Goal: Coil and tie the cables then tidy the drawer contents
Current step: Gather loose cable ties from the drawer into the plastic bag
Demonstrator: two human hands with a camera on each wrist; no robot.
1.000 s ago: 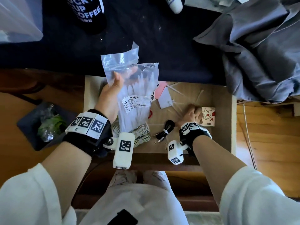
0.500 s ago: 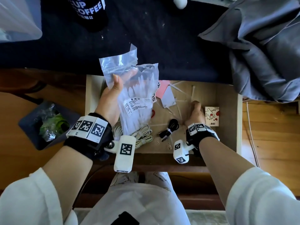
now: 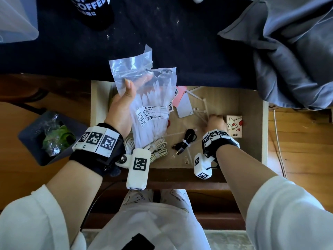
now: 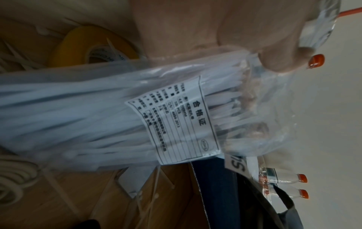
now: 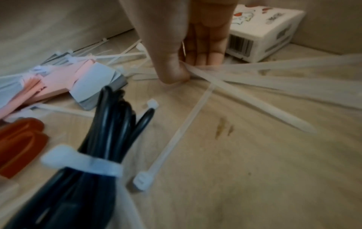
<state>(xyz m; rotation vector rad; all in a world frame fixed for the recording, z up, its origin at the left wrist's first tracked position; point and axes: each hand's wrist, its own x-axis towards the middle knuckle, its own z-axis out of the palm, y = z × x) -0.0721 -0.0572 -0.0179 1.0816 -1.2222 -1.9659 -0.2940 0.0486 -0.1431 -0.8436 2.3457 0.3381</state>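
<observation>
Over the wooden drawer (image 3: 250,141), left fingers (image 3: 128,87) grip a crinkly bag (image 3: 153,112); right fingers (image 5: 201,58) pinch ties (image 5: 245,93).

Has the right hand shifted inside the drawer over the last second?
Yes. The right hand has moved toward the drawer's back, its fingers now level with the cartoon box, gathering loose ties.

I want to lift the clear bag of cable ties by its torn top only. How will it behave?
The bag of cable ties probably sags: its film top crumples above the left hand. The ties look bundled low, so likely bottom-heavy. Its glossy film may slip.
</observation>
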